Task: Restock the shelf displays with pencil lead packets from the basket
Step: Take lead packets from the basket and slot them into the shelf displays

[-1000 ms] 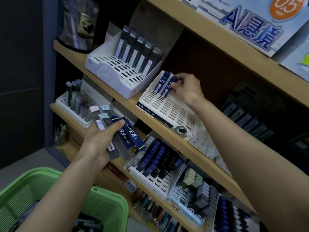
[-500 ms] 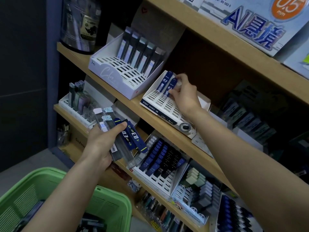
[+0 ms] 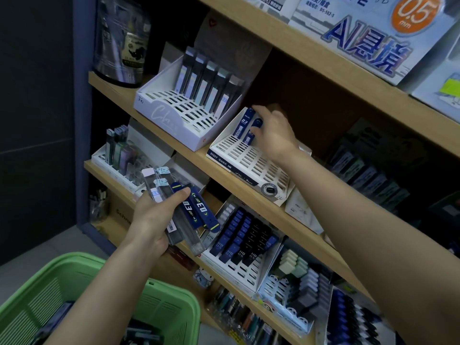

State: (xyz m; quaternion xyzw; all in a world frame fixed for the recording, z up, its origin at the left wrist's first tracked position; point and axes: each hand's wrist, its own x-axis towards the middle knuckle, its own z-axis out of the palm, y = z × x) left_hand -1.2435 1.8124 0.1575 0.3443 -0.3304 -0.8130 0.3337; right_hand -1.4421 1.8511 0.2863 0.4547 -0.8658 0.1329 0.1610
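A person's left hand (image 3: 154,215) grips spare packets (image 3: 191,212) while the blurred right hand (image 3: 272,135) appears to pinch a blue packet (image 3: 249,138), best slid straight down into the far tray (image 3: 249,161).

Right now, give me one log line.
right hand pinches blue 0.3 packet in slotted tray | left hand grips spare packets | green basket below

"0.3" on packets (image 3: 199,210) (tray (image 3: 230,165), seemingly "S1357")
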